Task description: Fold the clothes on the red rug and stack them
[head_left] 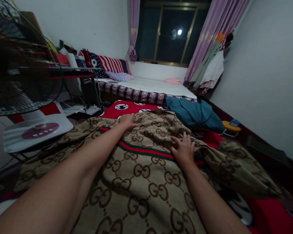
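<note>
A tan garment with a brown letter pattern and a green-and-red stripe lies spread out in front of me, its sleeves reaching left and right. My left hand rests on its upper left part, fingers stretched out. On the right, just above the stripe, my right hand lies on the fabric with its fingers spread. Under the garment is a red cloth with white round patches. Neither hand holds anything that I can see.
A fan stands close on the left, beside a cluttered desk. Blue-green fabric is bunched beyond the garment at the right. A yellow stool stands near the right wall. A bed is at the back under the window.
</note>
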Tool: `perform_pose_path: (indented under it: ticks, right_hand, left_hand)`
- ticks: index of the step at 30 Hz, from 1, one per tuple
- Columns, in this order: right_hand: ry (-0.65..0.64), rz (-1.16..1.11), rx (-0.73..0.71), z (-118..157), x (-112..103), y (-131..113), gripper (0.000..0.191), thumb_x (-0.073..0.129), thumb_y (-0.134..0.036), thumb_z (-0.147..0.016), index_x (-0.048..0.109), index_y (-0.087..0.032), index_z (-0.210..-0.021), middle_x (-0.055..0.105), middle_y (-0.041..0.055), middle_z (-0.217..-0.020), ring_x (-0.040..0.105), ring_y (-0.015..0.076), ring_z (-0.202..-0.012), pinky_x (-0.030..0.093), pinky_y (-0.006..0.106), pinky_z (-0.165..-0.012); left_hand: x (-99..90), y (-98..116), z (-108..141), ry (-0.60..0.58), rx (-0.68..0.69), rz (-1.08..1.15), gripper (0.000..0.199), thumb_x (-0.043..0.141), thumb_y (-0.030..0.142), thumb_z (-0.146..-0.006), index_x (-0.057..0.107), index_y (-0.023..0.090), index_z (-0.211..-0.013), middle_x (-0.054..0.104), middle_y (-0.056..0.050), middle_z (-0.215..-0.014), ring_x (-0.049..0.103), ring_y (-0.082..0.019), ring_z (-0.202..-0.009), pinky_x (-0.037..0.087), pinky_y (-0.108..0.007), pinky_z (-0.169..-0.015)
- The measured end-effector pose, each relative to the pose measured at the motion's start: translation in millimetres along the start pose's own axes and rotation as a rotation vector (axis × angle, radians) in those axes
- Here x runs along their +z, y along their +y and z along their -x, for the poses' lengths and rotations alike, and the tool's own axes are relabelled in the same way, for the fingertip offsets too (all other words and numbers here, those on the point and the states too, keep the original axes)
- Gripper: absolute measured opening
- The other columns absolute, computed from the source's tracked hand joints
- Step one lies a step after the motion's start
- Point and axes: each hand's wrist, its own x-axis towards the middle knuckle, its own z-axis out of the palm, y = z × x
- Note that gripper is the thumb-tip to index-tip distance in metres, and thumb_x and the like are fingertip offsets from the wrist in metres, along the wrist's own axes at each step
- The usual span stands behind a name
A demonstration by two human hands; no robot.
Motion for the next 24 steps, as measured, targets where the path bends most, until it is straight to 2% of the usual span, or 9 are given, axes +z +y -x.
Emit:
perform_pose_path:
  ticks: [2,5,7,9,11,13,16,20,24]
  right_hand:
    - [0.053,-0.027,-0.018,-1,-3,0,0.046,0.061,-0.032,-0.081,0.058,-0.027,-0.127,0.02,0.0129,-0.156,0.017,0.038,-0.142,0.026,0.062,-0.105]
    - [0.23,-0.04,-0.062,-3,-9,1,0.049,0.053,-0.03,-0.087,0.049,-0.025,-0.136,0.014,0.0116,-0.158,0.01,0.0319,-0.145,0.023,0.059,-0.108]
    - [0.216,-0.01,-0.082,-5,-8,2,0.044,0.048,-0.035,-0.09,0.052,-0.026,-0.133,0.02,0.0109,-0.157,0.011,0.0319,-0.145,0.02,0.061,-0.108]
    - [0.12,0.028,-0.069,-6,-2,6,0.04,0.047,-0.039,-0.091,0.058,-0.025,-0.127,0.027,0.0118,-0.154,0.016,0.0354,-0.143,0.019,0.065,-0.106]
    - [0.066,0.037,-0.041,-7,5,9,0.039,0.048,-0.04,-0.09,0.061,-0.024,-0.124,0.03,0.0137,-0.153,0.022,0.0373,-0.141,0.02,0.066,-0.105]
    - [0.11,-0.002,-0.019,-9,10,13,0.043,0.049,-0.04,-0.09,0.057,-0.022,-0.127,0.029,0.0155,-0.153,0.026,0.0358,-0.139,0.023,0.063,-0.105]
    - [0.232,-0.122,-0.032,-11,9,17,0.047,0.049,-0.042,-0.089,0.055,-0.018,-0.128,0.035,0.0172,-0.148,0.036,0.0312,-0.134,0.031,0.054,-0.105]
    - [0.307,-0.286,-0.006,-14,6,21,0.04,0.038,-0.039,-0.093,0.062,-0.015,-0.113,0.058,0.0157,-0.122,0.05,0.0238,-0.118,0.038,0.039,-0.101]
    - [0.15,-0.098,0.149,-15,5,10,0.038,0.049,-0.038,-0.088,0.058,-0.012,-0.114,0.059,0.0165,-0.114,0.055,0.0259,-0.107,0.044,0.035,-0.088]
  left_hand:
    - [2.7,-2,-4,0.08,0.051,0.014,0.039,0.055,0.042,-0.086,0.058,0.025,-0.12,0.065,-0.008,-0.115,0.058,-0.027,-0.109,0.044,-0.034,-0.089]
    - [-2.8,-3,-12,0.272,0.065,0.028,0.033,0.037,0.029,-0.095,0.056,0.024,-0.121,0.06,-0.009,-0.121,0.053,-0.025,-0.114,0.041,-0.035,-0.093]
    - [-7.0,-2,-16,0.384,0.096,0.002,0.031,0.039,0.025,-0.093,0.059,0.022,-0.116,0.059,-0.011,-0.119,0.05,-0.027,-0.114,0.039,-0.039,-0.095]
    - [-7.3,3,-13,0.416,0.173,-0.038,0.025,0.046,0.022,-0.089,0.065,0.021,-0.105,0.057,-0.011,-0.119,0.047,-0.029,-0.115,0.036,-0.044,-0.098]
    - [-2.4,14,-2,0.366,0.255,-0.037,0.021,0.05,0.023,-0.087,0.068,0.019,-0.096,0.057,-0.011,-0.12,0.047,-0.029,-0.116,0.032,-0.046,-0.102]
    - [7.1,28,16,0.279,0.325,0.026,0.024,0.049,0.028,-0.089,0.07,0.019,-0.096,0.06,-0.009,-0.118,0.05,-0.027,-0.113,0.033,-0.044,-0.103]
    - [25.2,46,48,0.1,0.418,0.138,0.037,0.042,0.037,-0.093,0.061,0.019,-0.121,0.059,-0.009,-0.127,0.052,-0.023,-0.117,0.036,-0.037,-0.104]
    - [41.1,51,78,-0.036,0.422,0.155,0.059,0.041,0.041,-0.094,0.033,0.014,-0.145,0.035,-0.014,-0.15,0.035,-0.024,-0.137,0.029,-0.038,-0.112]
    - [41.2,51,85,-0.058,0.43,0.103,0.061,0.039,0.043,-0.095,0.028,0.017,-0.148,0.028,-0.014,-0.154,0.03,-0.026,-0.14,0.026,-0.041,-0.113]
